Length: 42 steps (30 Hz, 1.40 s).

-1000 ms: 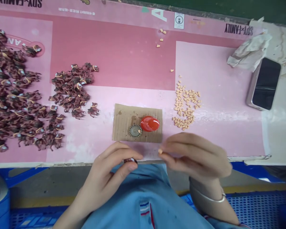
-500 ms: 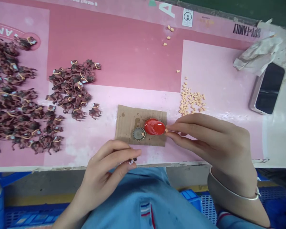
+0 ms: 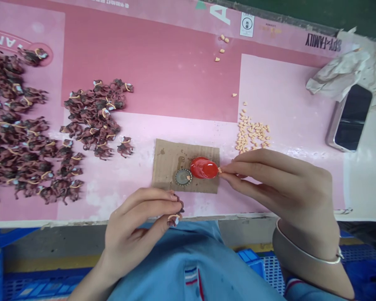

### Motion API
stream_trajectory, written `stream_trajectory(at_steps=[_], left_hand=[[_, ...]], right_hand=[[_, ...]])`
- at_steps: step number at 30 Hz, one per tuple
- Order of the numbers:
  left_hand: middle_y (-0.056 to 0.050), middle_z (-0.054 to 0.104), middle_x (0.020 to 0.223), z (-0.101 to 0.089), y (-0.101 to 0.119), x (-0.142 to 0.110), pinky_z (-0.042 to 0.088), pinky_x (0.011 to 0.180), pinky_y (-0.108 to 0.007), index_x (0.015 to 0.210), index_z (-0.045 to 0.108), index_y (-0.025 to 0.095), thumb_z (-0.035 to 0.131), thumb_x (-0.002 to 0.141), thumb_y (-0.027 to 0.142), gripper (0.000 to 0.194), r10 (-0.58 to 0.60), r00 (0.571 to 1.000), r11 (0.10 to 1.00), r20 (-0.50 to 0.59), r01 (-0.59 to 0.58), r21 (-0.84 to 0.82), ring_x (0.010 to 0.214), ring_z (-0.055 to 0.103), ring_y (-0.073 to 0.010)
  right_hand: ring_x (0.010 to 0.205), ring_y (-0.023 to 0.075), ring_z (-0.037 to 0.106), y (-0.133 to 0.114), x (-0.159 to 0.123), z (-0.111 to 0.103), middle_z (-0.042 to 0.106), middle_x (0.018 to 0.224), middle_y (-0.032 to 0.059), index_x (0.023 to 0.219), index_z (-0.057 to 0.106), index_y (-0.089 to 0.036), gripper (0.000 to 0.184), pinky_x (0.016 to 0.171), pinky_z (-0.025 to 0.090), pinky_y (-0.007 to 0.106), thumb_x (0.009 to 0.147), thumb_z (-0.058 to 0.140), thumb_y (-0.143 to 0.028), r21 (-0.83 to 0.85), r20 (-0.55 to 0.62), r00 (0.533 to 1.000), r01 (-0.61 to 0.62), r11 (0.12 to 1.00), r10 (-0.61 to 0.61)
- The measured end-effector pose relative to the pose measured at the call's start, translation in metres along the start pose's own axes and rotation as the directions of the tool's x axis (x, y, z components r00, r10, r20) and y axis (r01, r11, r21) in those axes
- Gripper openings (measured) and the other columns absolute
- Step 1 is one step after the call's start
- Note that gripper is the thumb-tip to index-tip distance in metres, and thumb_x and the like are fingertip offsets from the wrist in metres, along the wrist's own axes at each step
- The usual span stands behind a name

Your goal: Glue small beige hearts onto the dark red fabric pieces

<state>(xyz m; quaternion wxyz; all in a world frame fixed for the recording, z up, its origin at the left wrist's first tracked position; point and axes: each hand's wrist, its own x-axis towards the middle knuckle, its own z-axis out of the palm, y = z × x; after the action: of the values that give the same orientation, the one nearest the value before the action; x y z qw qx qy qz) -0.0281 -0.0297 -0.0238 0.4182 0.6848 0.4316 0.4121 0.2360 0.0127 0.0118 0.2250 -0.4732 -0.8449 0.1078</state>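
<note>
My left hand (image 3: 142, 223) pinches a small brown figurine (image 3: 173, 220) with a white and yellow part, over the table's front edge. My fingers cover much of it. Between the thumb and fingers of my right hand (image 3: 278, 190) is a tiny tan piece (image 3: 219, 170), right beside the rim of a small red container (image 3: 203, 168). That container stands on a piece of brown cardboard (image 3: 164, 161). Against its left side lies a ridged bottle cap (image 3: 183, 177) with a small tan bit in it.
Piles of brown animal figurines (image 3: 94, 110) cover the left of the pink table. Loose tan pieces (image 3: 250, 131) lie beyond my right hand, a few farther back. A phone (image 3: 351, 119) and crumpled paper (image 3: 338, 73) are at right.
My left hand has shifted slightly left and turned, so more of the figurine shows between its fingers. My right hand stays by the red container with the tan piece.
</note>
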Motion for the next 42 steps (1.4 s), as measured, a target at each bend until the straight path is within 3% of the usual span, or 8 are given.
stream_trajectory(at_steps=[9, 19, 33, 42], left_hand=[[-0.001, 0.073, 0.109, -0.002, -0.001, -0.001, 0.059, 0.1, -0.014, 0.111, 0.073, 0.019, 0.063, 0.097, 0.0, 0.025, -0.009, 1.0, 1.0, -0.006, 0.009, 0.029, 0.102, 0.073, -0.0084], [-0.001, 0.073, 0.112, -0.002, -0.009, -0.004, 0.059, 0.099, -0.013, 0.115, 0.073, 0.019, 0.066, 0.091, -0.006, 0.036, 0.002, 1.0, 1.0, -0.001, -0.002, 0.014, 0.109, 0.071, -0.0094], [-0.004, 0.077, 0.104, 0.0, -0.009, -0.006, 0.066, 0.085, -0.027, 0.107, 0.079, 0.023, 0.071, 0.088, -0.002, 0.032, -0.115, 0.99, 0.989, -0.085, 0.122, 0.079, 0.097, 0.076, -0.0177], [-0.003, 0.077, 0.103, -0.001, -0.011, -0.006, 0.067, 0.08, -0.027, 0.105, 0.079, 0.025, 0.075, 0.084, 0.001, 0.033, -0.099, 0.992, 0.988, -0.081, 0.108, 0.113, 0.093, 0.076, -0.0196]], right_hand=[[0.069, 0.0138, 0.07, 0.008, -0.01, -0.004, 0.076, 0.089, 0.001, 0.1, 0.07, -0.026, 0.016, 0.062, 0.06, 0.027, 0.094, 0.075, -0.012, 0.064, -0.058, 0.995, -0.075, 0.995, 0.079], [0.076, 0.0163, 0.074, 0.011, -0.008, 0.021, 0.077, 0.088, 0.0054, 0.098, 0.074, -0.019, 0.009, 0.067, 0.061, 0.027, 0.1, 0.066, -0.017, 0.096, -0.042, 0.997, -0.067, 0.993, 0.071], [0.07, 0.0133, 0.067, 0.014, -0.004, 0.027, 0.075, 0.085, 0.005, 0.091, 0.076, -0.018, 0.019, 0.061, 0.052, 0.024, 0.1, 0.06, -0.016, 0.18, -0.024, 0.997, -0.069, 0.981, 0.074], [0.074, 0.0138, 0.067, 0.014, -0.002, 0.026, 0.074, 0.086, 0.0046, 0.091, 0.076, -0.018, 0.018, 0.064, 0.052, 0.024, 0.099, 0.061, -0.013, 0.23, 0.004, 0.996, -0.089, 0.969, 0.09]])
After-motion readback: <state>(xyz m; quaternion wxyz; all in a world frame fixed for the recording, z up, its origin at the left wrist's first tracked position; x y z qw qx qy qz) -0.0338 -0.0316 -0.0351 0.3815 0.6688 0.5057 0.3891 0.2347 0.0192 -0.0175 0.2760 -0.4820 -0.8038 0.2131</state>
